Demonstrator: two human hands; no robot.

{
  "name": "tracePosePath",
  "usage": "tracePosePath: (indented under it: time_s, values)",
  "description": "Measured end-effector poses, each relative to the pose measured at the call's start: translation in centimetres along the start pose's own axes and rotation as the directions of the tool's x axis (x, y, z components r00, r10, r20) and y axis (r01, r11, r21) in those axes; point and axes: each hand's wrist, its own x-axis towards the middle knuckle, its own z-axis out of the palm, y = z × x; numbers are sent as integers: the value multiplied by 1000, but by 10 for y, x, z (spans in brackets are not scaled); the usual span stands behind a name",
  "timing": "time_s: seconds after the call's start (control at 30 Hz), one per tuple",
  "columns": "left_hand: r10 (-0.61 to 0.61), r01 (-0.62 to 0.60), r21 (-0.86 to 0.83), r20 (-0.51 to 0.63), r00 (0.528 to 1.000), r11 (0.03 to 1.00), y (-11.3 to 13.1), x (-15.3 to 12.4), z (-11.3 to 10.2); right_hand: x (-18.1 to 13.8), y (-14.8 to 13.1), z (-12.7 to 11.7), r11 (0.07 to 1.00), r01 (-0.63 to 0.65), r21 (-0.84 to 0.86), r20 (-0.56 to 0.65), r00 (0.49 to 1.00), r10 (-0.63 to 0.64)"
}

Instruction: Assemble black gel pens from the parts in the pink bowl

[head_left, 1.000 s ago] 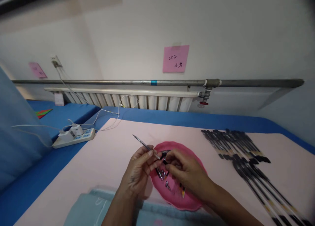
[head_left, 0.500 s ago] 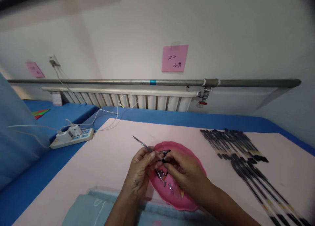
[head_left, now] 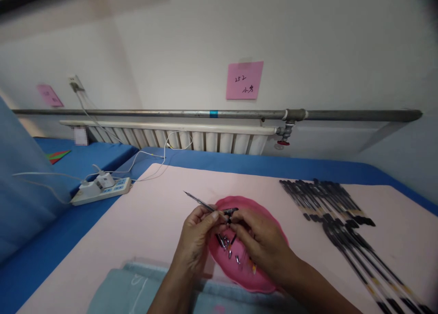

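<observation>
Teal cloth (head_left: 137,289) lies along the near edge of the table, with both forearms crossing it. Just beyond, the hands meet over the left rim of a pink dish (head_left: 268,216), which sits mid-table on a pale pink sheet (head_left: 153,213).

Left hand (head_left: 196,241): thumb and fingers pinched narrow on a thin pen refill (head_left: 198,201), its pointed end angled up and away to the left.

Right hand (head_left: 260,241): fingertips closed on a small black pen part (head_left: 230,210), held at the inner end of the refill. Cannot tell whether the two parts touch.

Loose metal pen tips (head_left: 224,242) lie in the dish, under and between the hands.

Farther right, black pens (head_left: 328,204) lie in rows on the sheet, running toward the right edge. At the far left, a white power strip (head_left: 102,191) with plugs and cables rests on the blue table cover (head_left: 51,254).

Behind the far edge: white radiator (head_left: 178,140), grey pipe (head_left: 171,114), and a pink note (head_left: 244,80) on the wall
</observation>
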Motion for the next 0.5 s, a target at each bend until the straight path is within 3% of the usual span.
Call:
tracePosePath:
  time_s: [0.5]
  values:
    - [13,-12,64,-22,1000,998,-1,0,-2,0,-2,5,971,-161,174,76,986,150]
